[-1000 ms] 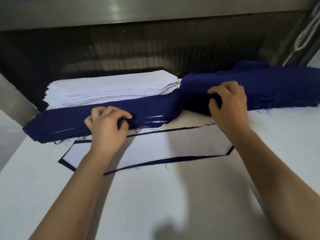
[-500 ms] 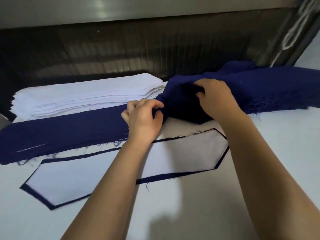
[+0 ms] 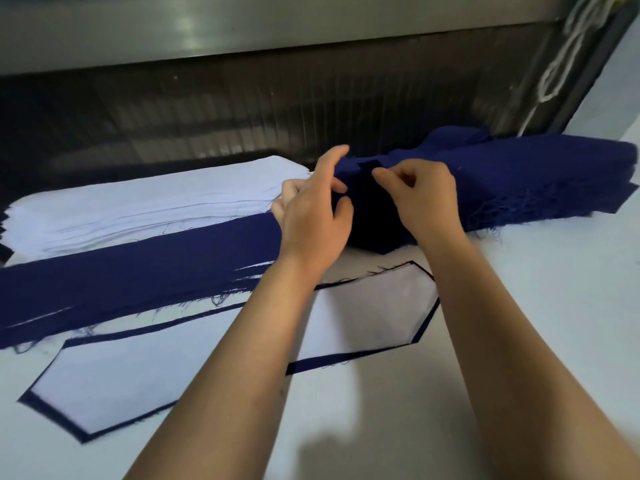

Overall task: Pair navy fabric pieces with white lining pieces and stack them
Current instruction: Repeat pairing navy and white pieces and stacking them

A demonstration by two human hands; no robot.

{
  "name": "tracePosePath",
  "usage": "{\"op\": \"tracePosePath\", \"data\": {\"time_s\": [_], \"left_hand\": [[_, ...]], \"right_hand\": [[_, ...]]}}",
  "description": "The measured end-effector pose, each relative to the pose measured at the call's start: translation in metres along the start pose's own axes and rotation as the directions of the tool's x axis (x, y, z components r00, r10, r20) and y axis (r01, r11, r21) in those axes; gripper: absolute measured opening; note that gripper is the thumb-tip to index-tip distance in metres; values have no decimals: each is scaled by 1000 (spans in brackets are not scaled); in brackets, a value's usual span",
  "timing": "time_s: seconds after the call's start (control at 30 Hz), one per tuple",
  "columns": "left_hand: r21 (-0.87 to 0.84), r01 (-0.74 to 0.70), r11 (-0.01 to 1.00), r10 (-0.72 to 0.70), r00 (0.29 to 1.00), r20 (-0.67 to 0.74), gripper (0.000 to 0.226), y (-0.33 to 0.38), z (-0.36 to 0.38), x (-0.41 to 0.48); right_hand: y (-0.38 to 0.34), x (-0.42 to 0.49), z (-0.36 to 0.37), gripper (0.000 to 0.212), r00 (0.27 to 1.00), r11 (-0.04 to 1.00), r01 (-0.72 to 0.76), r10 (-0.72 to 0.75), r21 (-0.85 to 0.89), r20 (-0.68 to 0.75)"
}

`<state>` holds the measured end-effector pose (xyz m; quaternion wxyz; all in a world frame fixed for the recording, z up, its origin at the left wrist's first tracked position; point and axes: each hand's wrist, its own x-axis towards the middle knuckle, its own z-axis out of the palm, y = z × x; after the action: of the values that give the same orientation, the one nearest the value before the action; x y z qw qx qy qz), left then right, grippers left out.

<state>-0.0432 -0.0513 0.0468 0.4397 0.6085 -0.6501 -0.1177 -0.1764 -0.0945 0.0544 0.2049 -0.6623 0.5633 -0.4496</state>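
Navy strip (image 3: 138,278) sits by white lining stack (image 3: 145,206); hands slid to its end at navy pile (image 3: 536,181). Left hand (image 3: 311,220) grips it, right hand (image 3: 426,199) pinches a pile layer, prob peeling nxt piece.

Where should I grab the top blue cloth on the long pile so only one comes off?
Probably its frayed near edge, coming from the front where you stand. On the top navy piece that edge is fanned out from the layers beneath, so you can pinch just one. The far edge runs along the white lining stack.
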Motion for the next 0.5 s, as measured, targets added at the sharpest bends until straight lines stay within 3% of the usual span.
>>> {"op": "tracePosePath", "data": {"time_s": [0.13,0.23,0.5], "left_hand": [[-179,-81,980,108,984,142,49,16,2,5],[-145,-66,987,90,981,169,44,21,7,8],[-52,-11,999,24,968,251,42,23,18,8]], "right_hand": [[5,-2,-1,20,999,999,-34,34,-8,-6],[8,-8,3,15,998,998,-60,60,-6,4],[6,-18,13,6,989,998,-22,30,60,-145]]}}
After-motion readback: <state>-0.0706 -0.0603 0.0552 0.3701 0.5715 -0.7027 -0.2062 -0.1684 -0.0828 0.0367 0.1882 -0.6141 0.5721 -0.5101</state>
